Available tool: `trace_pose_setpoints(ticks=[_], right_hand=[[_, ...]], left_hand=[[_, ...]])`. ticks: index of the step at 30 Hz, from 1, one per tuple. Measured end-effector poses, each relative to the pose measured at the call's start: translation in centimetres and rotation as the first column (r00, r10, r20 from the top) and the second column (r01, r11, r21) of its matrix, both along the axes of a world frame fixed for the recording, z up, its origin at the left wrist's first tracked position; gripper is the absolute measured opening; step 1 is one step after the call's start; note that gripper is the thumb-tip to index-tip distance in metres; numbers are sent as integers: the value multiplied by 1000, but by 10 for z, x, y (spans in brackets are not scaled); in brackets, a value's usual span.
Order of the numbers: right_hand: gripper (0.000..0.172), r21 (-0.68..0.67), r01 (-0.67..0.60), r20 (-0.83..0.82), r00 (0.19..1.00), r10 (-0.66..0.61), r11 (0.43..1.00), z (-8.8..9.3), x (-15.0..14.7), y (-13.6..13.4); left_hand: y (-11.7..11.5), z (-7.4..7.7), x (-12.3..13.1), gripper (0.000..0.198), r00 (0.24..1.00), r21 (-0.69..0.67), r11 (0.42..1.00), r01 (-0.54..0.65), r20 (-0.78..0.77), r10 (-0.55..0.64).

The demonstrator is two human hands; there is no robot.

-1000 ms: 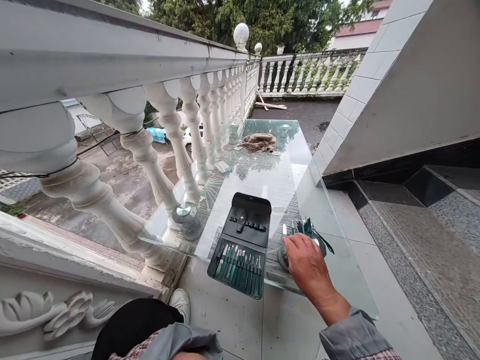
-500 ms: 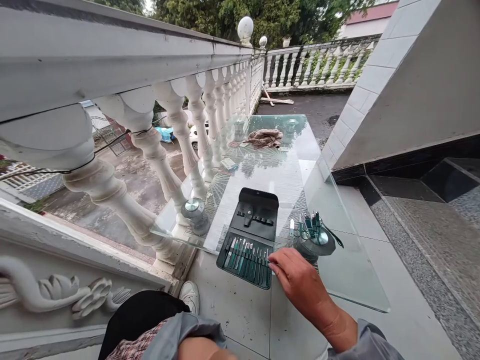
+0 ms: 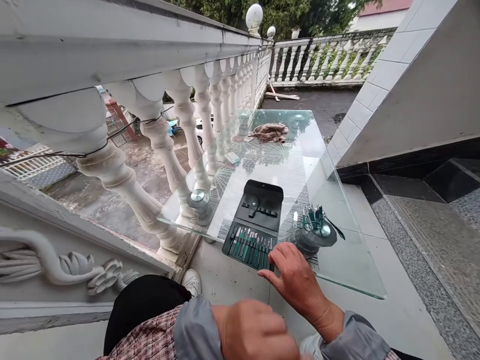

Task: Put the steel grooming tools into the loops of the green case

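Observation:
A black tool case (image 3: 258, 212) lies unfolded on the near part of the glass table. Its lower panel holds a row of slim green-handled metal tools (image 3: 249, 245) in loops; the upper panel has loops with nothing in them. My right hand (image 3: 294, 277) is at the case's lower right corner, thumb and index finger apart, with nothing seen between them. My left hand (image 3: 258, 332) is at the bottom centre, blurred, its fingers bent and their tips hidden. Right of the case, nail clippers and small scissors (image 3: 315, 217) sit grouped on the glass.
The glass table (image 3: 337, 250) stands beside a white balustrade (image 3: 165, 145). A brown crumpled cloth (image 3: 270, 133) and a small light-blue packet (image 3: 232, 158) lie farther back on it. Dark and grey stone steps (image 3: 423, 220) are on the right.
My left hand has come into view from the bottom. My right thumb has spread away from the index finger at the case's corner. The camera view has shifted slightly.

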State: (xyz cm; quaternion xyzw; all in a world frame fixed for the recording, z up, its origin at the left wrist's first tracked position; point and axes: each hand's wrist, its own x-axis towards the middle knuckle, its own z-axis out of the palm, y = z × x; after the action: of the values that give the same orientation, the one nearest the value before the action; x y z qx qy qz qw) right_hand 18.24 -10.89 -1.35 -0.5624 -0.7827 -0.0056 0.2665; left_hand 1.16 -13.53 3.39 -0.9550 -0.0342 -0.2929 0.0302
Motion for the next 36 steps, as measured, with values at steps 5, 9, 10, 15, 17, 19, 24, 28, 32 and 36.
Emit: trace_pose_setpoints(ticks=[5, 9, 10, 15, 17, 19, 24, 28, 32, 36], right_hand=[[22, 0, 14, 9, 1000, -14, 1000, -4, -1, 9], [21, -34, 15, -30, 999, -16, 999, -9, 3, 16], [21, -41, 16, -44, 999, -18, 999, -10, 4, 17], [19, -69, -24, -148, 989, 13, 997, -11, 9, 20], [18, -95, -28, -243, 970, 4, 995, -9, 14, 22], [19, -141, 22, -350, 934, -70, 990, -7, 21, 25], [20, -250, 127, -429, 875, -227, 960, -5, 38, 33], [21, -283, 106, -413, 883, -221, 953, -4, 40, 43], [24, -329, 132, -312, 920, -239, 935, -5, 34, 57], [28, -413, 222, -169, 934, -314, 883, -5, 32, 69]], left_hand=[[21, -20, 2, 12, 984, 102, 979, -178, -1, 179], [28, -23, 1, 10, 960, 152, 962, -227, -132, 247], [28, -23, 2, 10, 959, 153, 964, -217, -150, 240], [24, -26, 11, 13, 973, 116, 988, -103, -195, 125], [26, -25, 15, 13, 967, 119, 992, -51, -242, 79], [32, -22, 18, 14, 955, 157, 988, -5, -292, 51], [62, -27, 19, 22, 952, 316, 949, 13, -296, 85], [76, -42, 15, 23, 970, 305, 952, -41, -217, 111], [81, -57, 14, 24, 977, 258, 966, -25, -197, 78], [86, -67, 16, 24, 988, 199, 980, -34, -139, 62]])
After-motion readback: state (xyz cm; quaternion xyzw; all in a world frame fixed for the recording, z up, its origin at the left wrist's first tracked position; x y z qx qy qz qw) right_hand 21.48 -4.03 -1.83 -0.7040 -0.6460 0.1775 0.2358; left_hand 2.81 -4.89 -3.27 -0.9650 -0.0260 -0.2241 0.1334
